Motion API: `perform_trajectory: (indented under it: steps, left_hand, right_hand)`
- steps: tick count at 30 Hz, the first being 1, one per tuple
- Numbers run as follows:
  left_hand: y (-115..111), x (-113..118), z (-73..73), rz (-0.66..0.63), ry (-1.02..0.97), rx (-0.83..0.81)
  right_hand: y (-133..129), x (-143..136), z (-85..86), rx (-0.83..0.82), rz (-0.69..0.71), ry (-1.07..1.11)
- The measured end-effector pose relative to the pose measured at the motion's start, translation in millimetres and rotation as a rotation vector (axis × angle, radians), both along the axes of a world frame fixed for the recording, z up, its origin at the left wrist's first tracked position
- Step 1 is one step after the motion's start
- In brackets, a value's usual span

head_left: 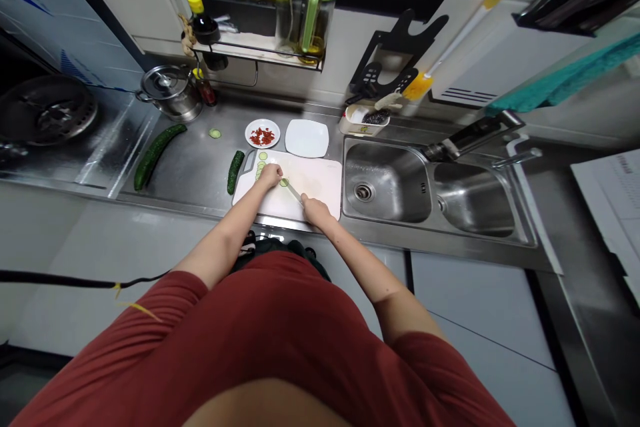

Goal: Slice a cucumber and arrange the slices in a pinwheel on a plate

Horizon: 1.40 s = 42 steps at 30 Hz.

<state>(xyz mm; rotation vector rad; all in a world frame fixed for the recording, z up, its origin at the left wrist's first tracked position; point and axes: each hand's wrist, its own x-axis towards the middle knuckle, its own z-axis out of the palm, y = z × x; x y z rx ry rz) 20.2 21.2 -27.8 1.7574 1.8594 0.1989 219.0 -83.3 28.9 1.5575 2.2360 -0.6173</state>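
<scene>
A knife (pixel 294 193) is held in my right hand (pixel 317 211), its blade pointing left over the white cutting board (pixel 320 177). At the blade's tip sits a cucumber slice (pixel 284 182). Right beside that slice is my left hand (pixel 271 175), fingers curled closed; whatever they pinch is hidden. Several pale green slices (pixel 263 156) lie along the board's left side, partly covered by my left hand. A short cut piece of cucumber (pixel 236 172) rests on the counter just left of the board.
Behind the board stand a plate of chopped red pieces (pixel 263 134) and a white square plate (pixel 307 139). A long cucumber (pixel 159 155), a cut end (pixel 215 133) and a steel pot (pixel 171 91) are to the left. To the right is a double sink (pixel 387 177).
</scene>
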Motion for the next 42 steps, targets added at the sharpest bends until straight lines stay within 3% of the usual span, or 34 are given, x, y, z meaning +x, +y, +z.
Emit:
perform_trajectory:
  steps: [8,19,42]
  left_hand:
    - [0,1,7.7,0.003,0.014,-0.044]
    - [0,1,6.5,-0.006,0.02,-0.029]
    - [1,2,10.5,-0.002,0.014,-0.048]
  right_hand:
    - [-2,-1,4.4,-0.011,-0.005,-0.012]
    - [-16,17,0.7,-0.066,-0.02,-0.044]
    - [2,-2,1.7,-0.018,-0.002,-0.004]
